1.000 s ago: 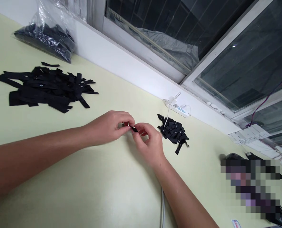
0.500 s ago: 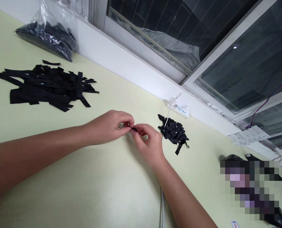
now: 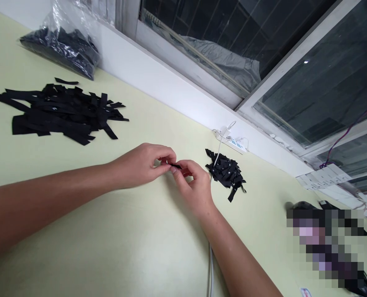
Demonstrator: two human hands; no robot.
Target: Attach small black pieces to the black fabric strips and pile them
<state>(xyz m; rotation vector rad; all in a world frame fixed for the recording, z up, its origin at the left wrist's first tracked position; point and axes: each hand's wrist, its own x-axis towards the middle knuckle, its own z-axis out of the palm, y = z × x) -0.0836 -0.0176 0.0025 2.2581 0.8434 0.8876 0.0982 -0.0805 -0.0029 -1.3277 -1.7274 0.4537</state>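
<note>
**Both hands pinched on one little black strip, mid-frame**

Nearest the camera, a white cable (image 3: 210, 268) pokes up from the bottom edge, partly tucked under the right forearm. Just past that, in the middle of the frame, the right hand (image 3: 196, 187) is curled nearly closed, thumb and forefinger nipping one end of a small black strip (image 3: 175, 166). The left hand (image 3: 140, 165) comes in from the lower left and is pinched the same way on the other end, remaining fingers folded in. So the strip sits between the two sets of fingertips, just above the pale yellow-green table (image 3: 124, 247); can't tell if it touches the surface.

Right of the hands, close by, there's a small heap of short black pieces (image 3: 225, 171). Behind that, against the wall, a white power strip (image 3: 233, 142). Over in the upper left, well apart, a big loose pile of longer black strips (image 3: 59, 113), and beyond it a clear plastic bag (image 3: 59, 45) stuffed with more dark pieces under the window (image 3: 264, 53).
</note>
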